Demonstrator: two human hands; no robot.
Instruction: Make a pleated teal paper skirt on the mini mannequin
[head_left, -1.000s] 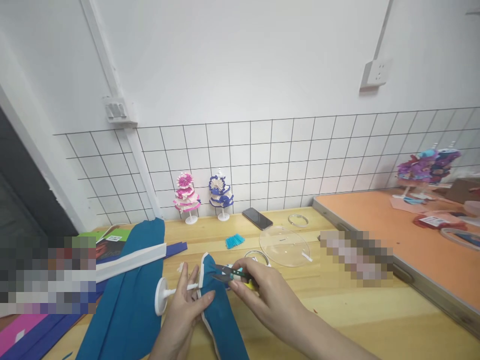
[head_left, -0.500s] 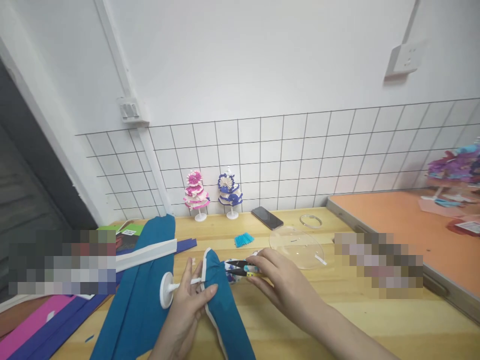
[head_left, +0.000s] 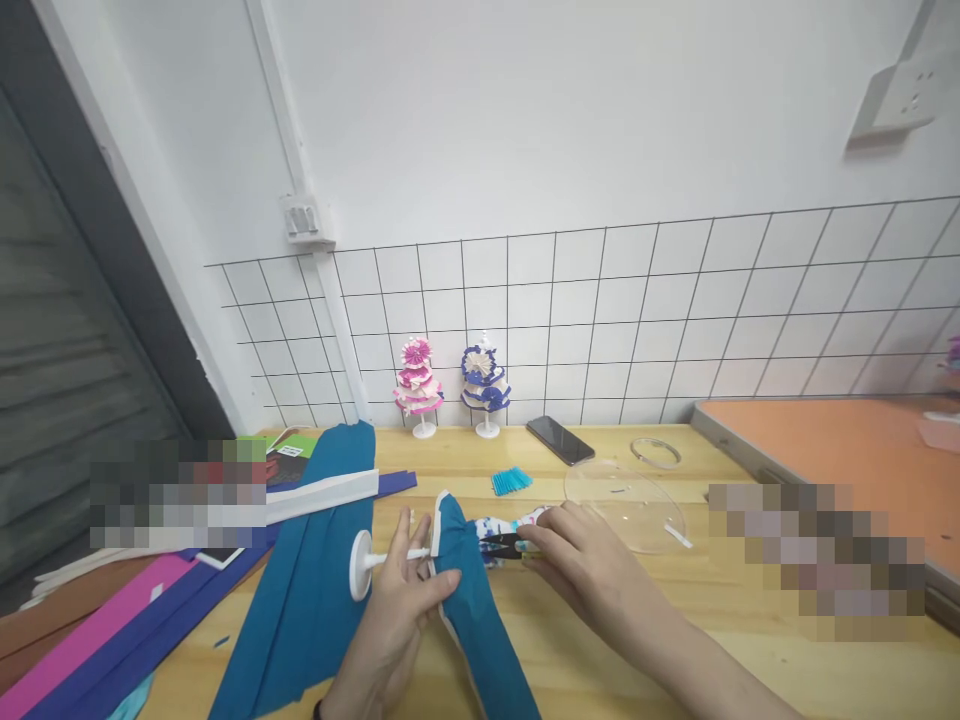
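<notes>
My left hand [head_left: 397, 605] is closed round the stem of a white stand [head_left: 361, 566], which is tipped on its side with its round base to the left. Its thumb presses on a teal fabric strip with a white edge [head_left: 480, 610], which wraps the stand and hangs toward me. Beyond the strip a blue-and-white patterned piece [head_left: 489, 526] shows in part. My right hand [head_left: 592, 560] is closed on thread snips [head_left: 504, 547] with dark pointed blades, which lie against the patterned piece. The fingers hide most of the handles.
Folded teal fabric [head_left: 307, 580] and other coloured strips lie at left. Behind stand a pink tiered ornament [head_left: 418, 385], a purple one [head_left: 486, 385], a phone [head_left: 560, 440] and a pleated blue piece [head_left: 512, 481]. A clear disc [head_left: 622, 500] and a ring [head_left: 655, 453] lie right, near an orange board [head_left: 825, 450].
The view has swung left, so everything sits further right. The snips' blades were spread apart before; they now look closer together against the patterned piece. Both hands keep their hold.
</notes>
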